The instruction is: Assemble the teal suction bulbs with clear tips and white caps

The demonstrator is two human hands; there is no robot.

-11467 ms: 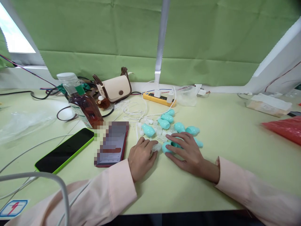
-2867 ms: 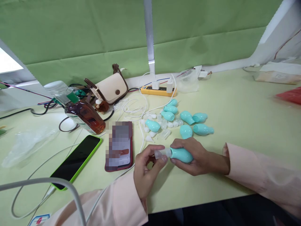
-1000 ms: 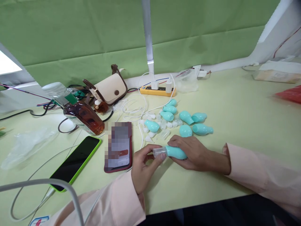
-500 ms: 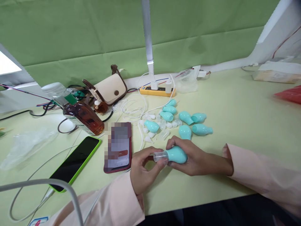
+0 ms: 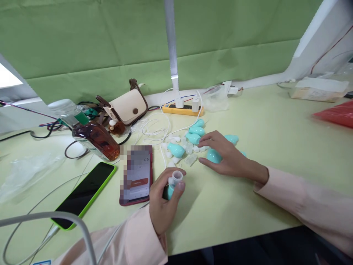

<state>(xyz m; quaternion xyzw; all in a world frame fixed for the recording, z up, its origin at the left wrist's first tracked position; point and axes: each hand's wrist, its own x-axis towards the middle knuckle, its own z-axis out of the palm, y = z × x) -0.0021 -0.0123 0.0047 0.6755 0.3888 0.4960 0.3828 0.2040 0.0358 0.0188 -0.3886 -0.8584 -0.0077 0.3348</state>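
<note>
My left hand (image 5: 165,202) is wrapped round a teal bulb (image 5: 168,192) with a clear plastic tube (image 5: 177,176) on its end, the open mouth pointing up. To the right, my right hand (image 5: 224,154) hovers with fingers apart over the small parts, with nothing visible in its grasp. Several teal bulbs lie about it; one bulb (image 5: 214,156) is beneath the palm and another (image 5: 175,150) sits left of the fingers. Small whitish pieces (image 5: 169,155) and a clear tube (image 5: 191,159) lie between the hands and the bulbs.
A red-cased phone (image 5: 137,176) and a green-cased phone (image 5: 85,195) lie to the left. Behind them are a bottle (image 5: 96,138) and a cream bag (image 5: 128,106). A yellow power strip (image 5: 183,109) with white cables stands at the back; red plastic (image 5: 338,114) is far right.
My right hand has let go of the teal bulb and moved up over the loose parts, fingers spread. My left hand now holds the bulb alone, turned so its tube points up.
</note>
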